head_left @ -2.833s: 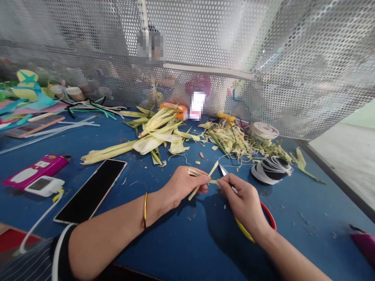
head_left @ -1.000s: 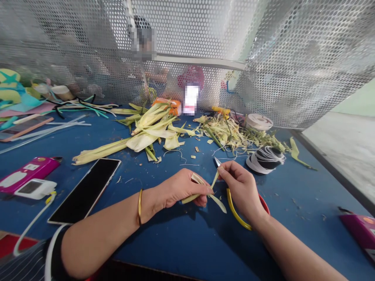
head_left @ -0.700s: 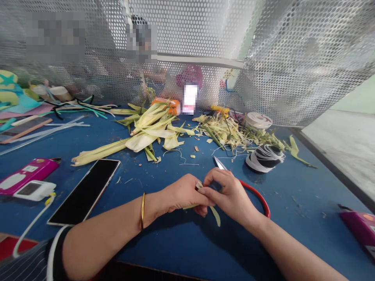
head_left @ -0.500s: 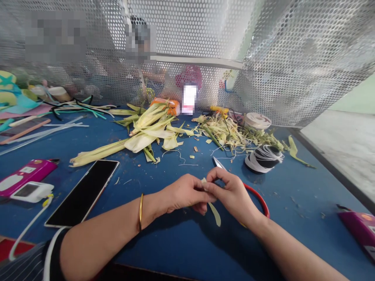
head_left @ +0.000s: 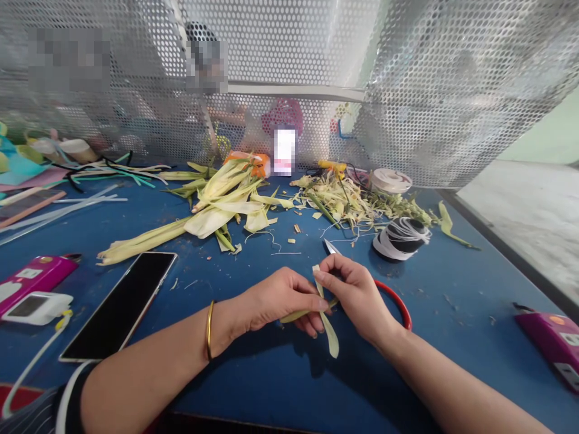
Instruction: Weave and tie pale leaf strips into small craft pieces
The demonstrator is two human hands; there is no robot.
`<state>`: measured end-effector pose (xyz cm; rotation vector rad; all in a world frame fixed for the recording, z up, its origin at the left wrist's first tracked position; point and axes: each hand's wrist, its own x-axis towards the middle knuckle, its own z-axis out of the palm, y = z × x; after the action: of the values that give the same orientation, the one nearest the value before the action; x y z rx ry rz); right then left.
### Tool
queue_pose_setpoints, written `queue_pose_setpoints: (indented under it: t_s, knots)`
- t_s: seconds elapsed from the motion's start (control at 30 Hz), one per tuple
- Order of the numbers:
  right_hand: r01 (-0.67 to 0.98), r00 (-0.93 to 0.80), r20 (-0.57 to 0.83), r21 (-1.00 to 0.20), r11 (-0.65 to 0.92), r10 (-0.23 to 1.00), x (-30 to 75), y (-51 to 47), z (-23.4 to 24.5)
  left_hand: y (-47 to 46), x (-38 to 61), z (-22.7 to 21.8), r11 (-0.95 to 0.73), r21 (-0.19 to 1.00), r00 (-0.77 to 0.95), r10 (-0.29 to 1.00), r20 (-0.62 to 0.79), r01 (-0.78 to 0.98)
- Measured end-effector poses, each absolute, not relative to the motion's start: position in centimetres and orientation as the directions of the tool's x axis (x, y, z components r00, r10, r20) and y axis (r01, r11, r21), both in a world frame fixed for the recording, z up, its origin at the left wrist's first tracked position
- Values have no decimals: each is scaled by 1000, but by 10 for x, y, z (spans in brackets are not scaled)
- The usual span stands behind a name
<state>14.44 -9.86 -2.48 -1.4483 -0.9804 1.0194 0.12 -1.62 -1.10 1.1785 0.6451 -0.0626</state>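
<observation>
Pale green leaf strip sits just above the blue tabletop, its long axis running toward the person. The left hand pinches its middle and the right hand pinches its far tip, with scissors tucked in that palm.

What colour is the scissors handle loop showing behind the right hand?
The scissors handle loop is red; the head view shows it best.

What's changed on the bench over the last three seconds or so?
The right hand stopped cutting: its scissors now point away while it pinches the top end of the leaf strip. From pressed together, the hands eased apart, the left hand pinching lower down. Unchanged: scissors in the right hand; phone, leaf pile and black roll on the table.
</observation>
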Motion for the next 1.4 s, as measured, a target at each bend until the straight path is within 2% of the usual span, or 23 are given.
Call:
queue_pose_setpoints:
  t_s: [0.2, 0.27, 0.33, 0.4, 0.43, 0.53, 0.6, 0.67, 0.73, 0.97, 1.4]
  knots:
    - [287, 329, 35, -956, -65, 944, 144, -97, -32, -17, 1, -10, 377, 846, 835, 256, -487, 378]
    - [454, 342, 184, -891, 9, 921, 149, -97, -31, -17, 3, -10, 397, 841, 806, 314, -502, 368]
    - [687, 300, 451, -713, 137, 841, 153, -98, -25, -17, 5, -11, 451, 833, 758, 404, -512, 321]
    - [857, 107, 673, -436, 276, 732, 156, -102, -18, -14, 5, -11, 505, 830, 708, 495, -504, 238]
    - [891, -25, 718, -300, 341, 696, 155, -104, -16, -13, 5, -11, 521, 832, 689, 533, -492, 191]
    - [868, -387, 638, 10, 496, 666, 149, -108, -13, -7, 2, -8, 536, 841, 683, 586, -436, 76]
    - [845, -504, 539, 146, 514, 675, 144, -108, -17, -4, 0, -6, 545, 838, 709, 577, -405, 35]
    - [838, -538, 490, 223, 497, 686, 142, -106, -21, -4, -1, -4, 549, 836, 723, 571, -388, 15]
    - [845, -529, 490, 230, 483, 693, 141, -105, -24, -5, 0, -4, 539, 842, 719, 580, -381, 12]
    - [815, -478, 576, 10, 579, 663, 142, -104, -25, -11, 4, -7, 521, 853, 715, 601, -358, -11]
    - [748, -503, 574, -86, 658, 647, 139, -110, -23, -15, 3, -7, 544, 836, 659, 652, -374, -64]
